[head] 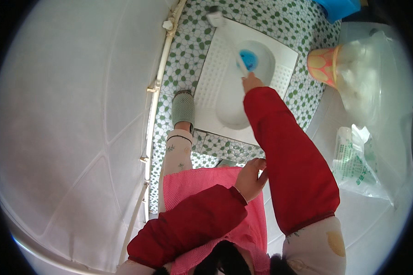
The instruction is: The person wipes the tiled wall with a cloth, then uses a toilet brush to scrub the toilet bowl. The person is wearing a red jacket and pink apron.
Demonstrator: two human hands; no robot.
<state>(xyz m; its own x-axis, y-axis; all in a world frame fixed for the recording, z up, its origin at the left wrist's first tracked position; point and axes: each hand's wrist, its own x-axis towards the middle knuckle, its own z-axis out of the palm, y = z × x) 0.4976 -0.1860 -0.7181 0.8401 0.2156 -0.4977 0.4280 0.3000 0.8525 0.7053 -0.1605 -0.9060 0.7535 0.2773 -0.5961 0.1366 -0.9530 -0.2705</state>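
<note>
My right hand [252, 81] grips the white handle of a brush [241, 62] over a white ceramic squat toilet [210, 86]. The brush's far end, blurred, is at the toilet's far left corner, with a dark tip over the tiles. Bright blue liquid [248, 60] lies in the far part of the bowl. My left hand [251, 179] is in front of my pink apron [199, 182], close against the right red sleeve [296, 165]. Its thumb and fingers are bent and apart, and I see nothing held in it.
Pale pipes [158, 79] run along the tiled wall at left. My slippered foot [183, 108] stands beside the toilet. At right are a pink-and-yellow bin [321, 65] with a clear plastic liner [358, 75] and a printed plastic bag [356, 165]. A blue container [340, 8] is at the far right.
</note>
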